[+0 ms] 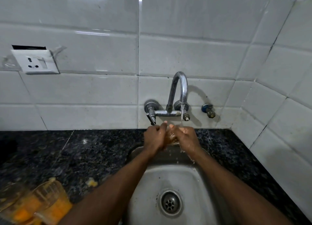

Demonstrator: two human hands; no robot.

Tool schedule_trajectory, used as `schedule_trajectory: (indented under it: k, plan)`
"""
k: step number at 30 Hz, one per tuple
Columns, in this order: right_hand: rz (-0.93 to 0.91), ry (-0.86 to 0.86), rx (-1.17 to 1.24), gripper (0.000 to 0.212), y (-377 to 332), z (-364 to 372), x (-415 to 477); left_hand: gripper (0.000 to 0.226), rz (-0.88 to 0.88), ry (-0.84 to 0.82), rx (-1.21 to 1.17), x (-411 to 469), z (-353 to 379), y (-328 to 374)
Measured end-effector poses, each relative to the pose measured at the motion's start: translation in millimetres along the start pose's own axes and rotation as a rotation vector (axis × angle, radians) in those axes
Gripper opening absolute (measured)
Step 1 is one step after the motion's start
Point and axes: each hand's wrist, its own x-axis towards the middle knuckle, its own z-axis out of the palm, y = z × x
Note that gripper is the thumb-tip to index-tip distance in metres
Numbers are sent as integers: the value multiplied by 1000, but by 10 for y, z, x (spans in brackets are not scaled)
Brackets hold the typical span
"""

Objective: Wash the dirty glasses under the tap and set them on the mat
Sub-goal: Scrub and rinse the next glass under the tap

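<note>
Gripping one glass (171,137) between left hand (154,137) and right hand (185,136), close together, fingers of both curled round it. Held just under the tap (181,86), in the running water (182,114), above the back rim of the sink (152,179). Brownish tint seen through the glass. Lower left on dark stone surface (84,148), well apart from the sink: dirty glasses (50,197) with orange residue, blurred. Upper left on tiles: wall socket (36,61).

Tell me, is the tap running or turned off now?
Running. A thin stream of water falls from the tap onto the right hand, which with the left hand holds a glass over the sink.
</note>
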Motion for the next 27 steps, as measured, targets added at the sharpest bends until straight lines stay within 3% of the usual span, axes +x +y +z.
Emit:
schedule_trajectory:
  k: [2,3,5,6,8,10,13,14,15,17,19,20,23,25,27]
  plan:
    - [101,-63,154,33,-96,-29,60,30,279,105,15,-20,-4,-37]
    - [92,-121,145,28,-120,-63,67,33,244,109,31,13,-5,-19]
    - [4,-292,-15,10,-78,-180,36,41,-110,-8,62,97,-22,74]
    - [-12,-391,-78,17,-44,-236,3,40,-301,-116,81,109,-61,141]
    - [24,-533,-127,36,-57,-310,-29,38,-412,-254,93,133,-135,220]
    - [57,-573,-145,39,-134,-340,20,37,-280,-244,-44,138,-140,170]
    - [218,-690,-9,53,-166,-350,139,19,192,-51,-103,17,-86,-60]
    - [247,-721,-12,58,-137,-317,157,20,237,7,-73,10,-86,-102]
    - [226,-731,-107,58,-118,-277,147,25,200,33,-7,36,-93,-98]
    - [53,-789,-407,56,-68,-207,152,32,-78,-50,184,114,-131,-10]
    - [15,-881,-513,67,-89,-165,131,37,-376,-198,232,142,-197,51]
    - [31,-912,-503,72,-108,-170,129,40,-398,-245,187,144,-228,57]
    - [110,-810,-325,67,-81,-207,163,30,-49,-165,-69,138,-251,-41]
    - [147,-762,-238,55,-91,-208,150,24,154,-50,-95,100,-244,-72]
    - [9,-747,-425,49,-91,-189,147,29,45,3,6,194,-219,-34]
